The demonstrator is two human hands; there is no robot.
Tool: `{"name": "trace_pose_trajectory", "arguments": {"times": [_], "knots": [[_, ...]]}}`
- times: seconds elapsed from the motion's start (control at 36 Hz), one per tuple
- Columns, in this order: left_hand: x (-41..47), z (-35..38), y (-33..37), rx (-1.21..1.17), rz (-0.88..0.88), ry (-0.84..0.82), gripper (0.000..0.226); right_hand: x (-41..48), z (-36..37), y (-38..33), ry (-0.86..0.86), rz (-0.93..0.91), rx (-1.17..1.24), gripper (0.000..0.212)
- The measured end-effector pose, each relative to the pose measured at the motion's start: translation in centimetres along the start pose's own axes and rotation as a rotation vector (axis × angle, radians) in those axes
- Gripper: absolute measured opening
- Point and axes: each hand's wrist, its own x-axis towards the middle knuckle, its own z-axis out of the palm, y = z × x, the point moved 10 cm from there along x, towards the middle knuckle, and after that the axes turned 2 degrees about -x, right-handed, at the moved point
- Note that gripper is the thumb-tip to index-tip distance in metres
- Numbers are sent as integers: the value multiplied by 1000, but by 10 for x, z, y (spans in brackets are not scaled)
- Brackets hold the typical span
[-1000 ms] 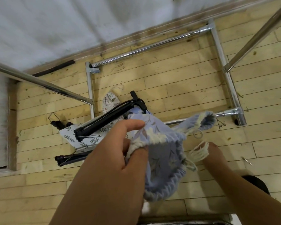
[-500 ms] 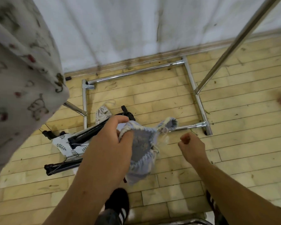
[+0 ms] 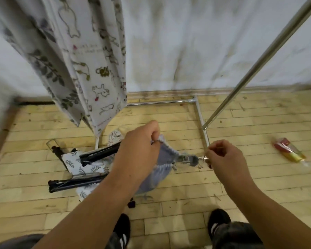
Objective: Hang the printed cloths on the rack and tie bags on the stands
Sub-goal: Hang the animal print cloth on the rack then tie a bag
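Left hand (image 3: pixel 138 151), centre of frame: fingers curled tight, thumb and forefinger pinching the gathered top edge of a pale blue bag (image 3: pixel 161 169). The bag hangs from this grip above the floor, its body falling below and behind the wrist, with one corner of the gathered edge drawn out towards the right.

Right hand (image 3: pixel 223 157), right of centre: fingers curled in, thumb set against forefinger, just beside the drawn-out corner of the bag. Whether a cord lies between them cannot be made out.

Beyond the hands, on the wooden floor (image 3: pixel 169 212): two folded black stands (image 3: pixel 99 153) lie left of centre, resting across a leaf-printed fabric piece (image 3: pixel 74 163). A wire hanger (image 3: pixel 49 143) lies at their far left.

Rack (image 3: pixel 198 112): chrome base tubes run along the floor by the wall; one chrome pole rises at a slant to the upper right of the frame.

Printed cloths (image 3: pixel 90 69) hang in the upper left, reaching nearly to the floor, in front of a white wall.

A red and yellow packet (image 3: pixel 289 152) lies on the floor at the right, well apart from the rack. Two black shoes (image 3: pixel 217 221) with white stripes show at the bottom edge.
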Motion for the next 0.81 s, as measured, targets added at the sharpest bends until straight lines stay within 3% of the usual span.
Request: {"name": "trace_pose_trajectory", "arguments": {"times": [0.11,0.31,0.53,0.81], "knots": [[4,11,0,5,6,-83,41,-24,-20,-45,-62,-72,117,6],[3,30,5,78,34,-203,46,-49,-4,-84,-259,-215,72,10],[3,37,-1,-157,-58,-180,38,-34,15,-83,-281,-259,64,17],[2,38,-1,-268,-72,-189,33,-27,21,-77,-316,-306,150,21]]}}
